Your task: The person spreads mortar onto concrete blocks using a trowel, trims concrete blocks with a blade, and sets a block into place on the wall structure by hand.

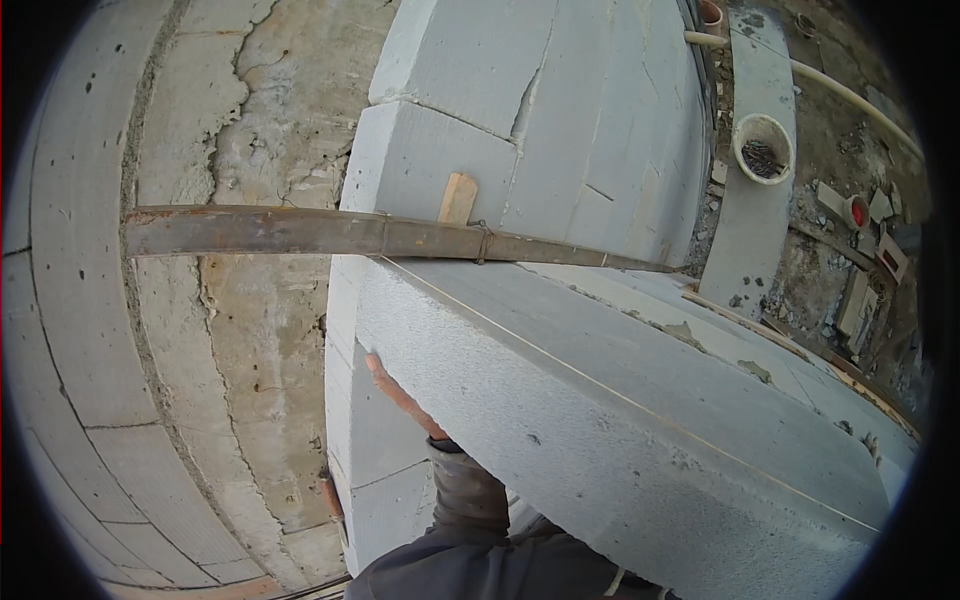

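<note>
A large pale grey aerated concrete block point(600, 430) slants across the lower middle and right of the view. My left hand point(400, 395) presses along its left end, with a dark sleeve below; most of its fingers are hidden by the block. At the far right edge, the fingertips of my right hand point(873, 448) curl over the block, and the rest of that hand is out of sight behind it. A thin string point(600, 382) runs along the block's upper edge. It starts at a rusty metal bar point(290, 231) just beyond the block.
Stacked block wall point(610, 130) rises behind the bar, with a wooden wedge point(458, 198) against it. On the left is a rough concrete face point(285, 400). At the upper right, a white bucket point(764, 127) of small dark pieces stands on a slab point(745, 250), near rubble.
</note>
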`<state>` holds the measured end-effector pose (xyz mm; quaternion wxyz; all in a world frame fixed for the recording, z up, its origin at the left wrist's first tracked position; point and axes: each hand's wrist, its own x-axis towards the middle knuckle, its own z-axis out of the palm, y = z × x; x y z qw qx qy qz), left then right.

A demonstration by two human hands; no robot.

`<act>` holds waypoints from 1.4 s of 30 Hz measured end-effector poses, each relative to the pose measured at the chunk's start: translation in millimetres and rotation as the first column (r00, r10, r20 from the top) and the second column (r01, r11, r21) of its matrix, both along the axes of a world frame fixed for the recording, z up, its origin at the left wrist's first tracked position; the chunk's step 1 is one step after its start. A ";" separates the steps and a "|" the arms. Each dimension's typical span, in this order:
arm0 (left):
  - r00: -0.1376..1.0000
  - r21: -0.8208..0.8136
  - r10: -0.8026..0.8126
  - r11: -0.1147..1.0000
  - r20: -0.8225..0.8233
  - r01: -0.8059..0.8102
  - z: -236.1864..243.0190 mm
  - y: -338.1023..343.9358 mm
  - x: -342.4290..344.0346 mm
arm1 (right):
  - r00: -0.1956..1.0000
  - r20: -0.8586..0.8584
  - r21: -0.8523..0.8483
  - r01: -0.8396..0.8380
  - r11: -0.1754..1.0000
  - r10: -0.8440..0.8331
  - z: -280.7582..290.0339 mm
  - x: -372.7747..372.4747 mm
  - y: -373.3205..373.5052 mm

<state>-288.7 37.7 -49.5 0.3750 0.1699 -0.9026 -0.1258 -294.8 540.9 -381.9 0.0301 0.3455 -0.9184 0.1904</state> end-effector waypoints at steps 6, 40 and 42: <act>0.994 -0.107 0.033 0.994 0.108 -0.021 -0.8 -3.4 3.6 | 0.998 0.061 0.006 0.016 1.000 -0.017 4.4 16.5 8.8; 0.937 0.930 0.046 0.147 -0.347 0.337 26.0 0.0 -9.1 | 0.794 0.524 -0.289 0.507 0.812 -0.309 293.7 -6.4 30.6; 0.924 0.915 0.043 0.162 -0.381 0.370 20.1 0.0 -4.2 | 0.821 0.483 -0.300 0.481 0.824 -0.304 302.9 -2.3 33.7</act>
